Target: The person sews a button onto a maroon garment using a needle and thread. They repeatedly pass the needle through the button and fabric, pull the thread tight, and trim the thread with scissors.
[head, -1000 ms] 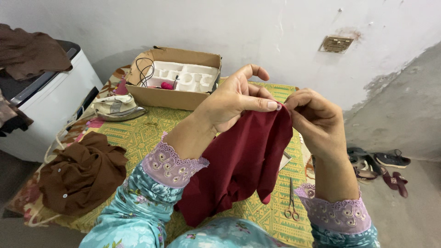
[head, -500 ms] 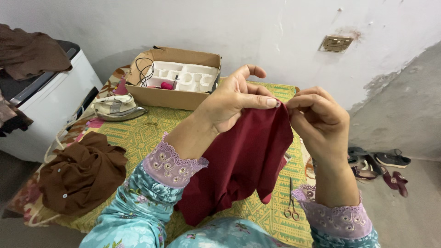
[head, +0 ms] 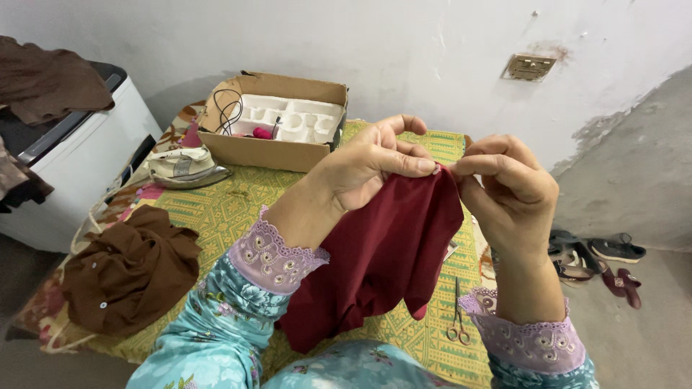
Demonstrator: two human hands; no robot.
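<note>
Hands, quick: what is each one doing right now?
Left hand: pinched shut on the top edge of the maroon cloth.
Right hand: pinched shut on the same edge.

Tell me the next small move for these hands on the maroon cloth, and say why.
Probably draw the right hand away from the left hand to pull the stitch taut: both pinch the top edge of the maroon cloth almost fingertip to fingertip. No thread or needle is discernible; the scissors lie untouched.
</note>
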